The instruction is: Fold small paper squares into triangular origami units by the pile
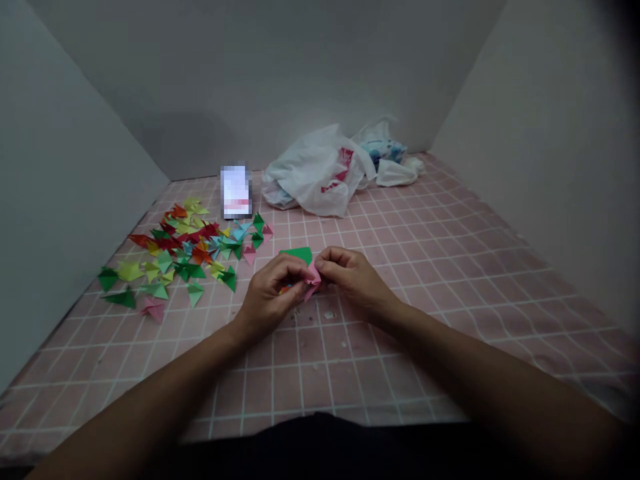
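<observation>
Between my two hands is a small piece of folded pink paper (313, 280), in the middle of the head view. My left hand (274, 287) pinches it from the left, thumb and forefinger closed on it. From the right, my right hand (350, 275) grips its other edge with thumb and forefinger. Just behind the hands lies green paper (299, 254), partly covered by my left fingers. Something orange and multicoloured shows under my left hand, too covered to name. To the left spreads a pile of folded paper cranes (185, 250) in red, green, yellow, blue, orange and pink.
A lit phone (236, 191), its screen blurred, stands behind the cranes. White plastic bags (320, 170) lie against the back wall, with a blue-patterned packet (385, 150) to their right. A pink checked cloth (425, 267) covers the table, walled on three sides.
</observation>
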`<action>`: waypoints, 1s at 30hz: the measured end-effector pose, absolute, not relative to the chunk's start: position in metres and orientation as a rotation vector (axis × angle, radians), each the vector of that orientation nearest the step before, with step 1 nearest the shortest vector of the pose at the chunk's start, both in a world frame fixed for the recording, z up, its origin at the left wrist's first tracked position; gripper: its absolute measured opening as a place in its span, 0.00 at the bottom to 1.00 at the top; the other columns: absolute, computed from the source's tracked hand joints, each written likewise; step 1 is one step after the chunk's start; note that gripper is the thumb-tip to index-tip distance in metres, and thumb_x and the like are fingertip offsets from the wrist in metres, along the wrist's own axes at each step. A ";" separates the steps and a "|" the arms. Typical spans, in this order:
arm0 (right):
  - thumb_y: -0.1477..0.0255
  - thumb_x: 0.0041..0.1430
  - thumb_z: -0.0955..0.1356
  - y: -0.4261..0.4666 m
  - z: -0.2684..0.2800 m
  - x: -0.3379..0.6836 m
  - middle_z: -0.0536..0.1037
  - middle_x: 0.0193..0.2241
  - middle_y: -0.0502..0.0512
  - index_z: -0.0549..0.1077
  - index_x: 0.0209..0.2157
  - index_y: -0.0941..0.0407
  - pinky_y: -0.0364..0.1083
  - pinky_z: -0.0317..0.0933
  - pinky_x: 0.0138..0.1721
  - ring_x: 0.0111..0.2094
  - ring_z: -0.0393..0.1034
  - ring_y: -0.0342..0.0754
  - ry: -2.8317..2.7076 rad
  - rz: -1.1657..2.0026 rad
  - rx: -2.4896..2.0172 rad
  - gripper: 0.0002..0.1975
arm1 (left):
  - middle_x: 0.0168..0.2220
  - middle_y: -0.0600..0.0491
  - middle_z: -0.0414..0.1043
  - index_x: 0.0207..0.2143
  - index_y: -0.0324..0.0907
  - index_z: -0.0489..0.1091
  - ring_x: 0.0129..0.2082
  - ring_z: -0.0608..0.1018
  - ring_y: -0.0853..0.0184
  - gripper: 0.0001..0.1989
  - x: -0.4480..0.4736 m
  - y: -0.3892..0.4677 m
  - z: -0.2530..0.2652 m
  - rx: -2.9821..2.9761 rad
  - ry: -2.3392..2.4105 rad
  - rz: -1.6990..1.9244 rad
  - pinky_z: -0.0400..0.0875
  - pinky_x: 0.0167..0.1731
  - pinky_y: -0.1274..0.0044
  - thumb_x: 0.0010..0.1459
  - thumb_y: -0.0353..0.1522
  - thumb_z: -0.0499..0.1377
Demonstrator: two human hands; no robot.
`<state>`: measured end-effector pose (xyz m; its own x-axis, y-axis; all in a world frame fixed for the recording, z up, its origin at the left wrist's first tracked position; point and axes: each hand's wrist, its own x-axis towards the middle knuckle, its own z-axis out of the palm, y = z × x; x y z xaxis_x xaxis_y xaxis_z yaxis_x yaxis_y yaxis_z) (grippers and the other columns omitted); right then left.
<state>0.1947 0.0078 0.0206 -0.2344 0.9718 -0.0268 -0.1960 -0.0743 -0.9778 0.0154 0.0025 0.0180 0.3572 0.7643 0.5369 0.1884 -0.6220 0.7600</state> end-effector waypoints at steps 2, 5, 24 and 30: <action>0.68 0.54 0.70 0.008 0.020 0.196 0.69 0.20 0.46 0.69 0.23 0.56 0.44 0.57 0.27 0.23 0.62 0.41 -1.231 1.400 -1.027 0.09 | 0.35 0.51 0.75 0.35 0.42 0.76 0.36 0.78 0.67 0.02 0.015 0.003 0.016 1.868 0.864 1.264 0.74 0.37 0.75 0.60 0.27 0.63; 0.69 0.57 0.69 0.004 0.023 0.197 0.70 0.22 0.47 0.71 0.27 0.55 0.44 0.58 0.28 0.25 0.63 0.42 -1.292 1.166 -1.006 0.07 | 0.35 0.51 0.75 0.36 0.41 0.76 0.35 0.77 0.68 0.02 0.016 0.004 0.015 1.639 0.906 1.279 0.75 0.36 0.76 0.58 0.29 0.65; 0.80 0.62 0.67 -0.004 0.026 0.198 0.74 0.31 0.51 0.76 0.37 0.55 0.46 0.62 0.34 0.34 0.70 0.46 -1.733 0.613 -0.827 0.08 | 0.36 0.51 0.74 0.38 0.43 0.76 0.37 0.77 0.68 0.05 0.016 0.002 0.016 1.830 0.994 1.398 0.74 0.37 0.77 0.59 0.26 0.65; 0.80 0.61 0.67 -0.004 0.024 0.196 0.74 0.31 0.51 0.76 0.36 0.54 0.47 0.62 0.35 0.34 0.70 0.46 -1.725 0.622 -0.851 0.08 | 0.37 0.51 0.74 0.39 0.43 0.75 0.38 0.77 0.68 0.06 0.015 0.000 0.018 1.961 1.048 1.429 0.75 0.37 0.76 0.60 0.25 0.63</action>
<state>0.1963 -0.0043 0.0242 -0.1811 0.7924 0.5825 0.2386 0.6100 -0.7556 0.0154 -0.0004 0.0183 0.1555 0.8109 0.5641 0.2941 -0.5832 0.7572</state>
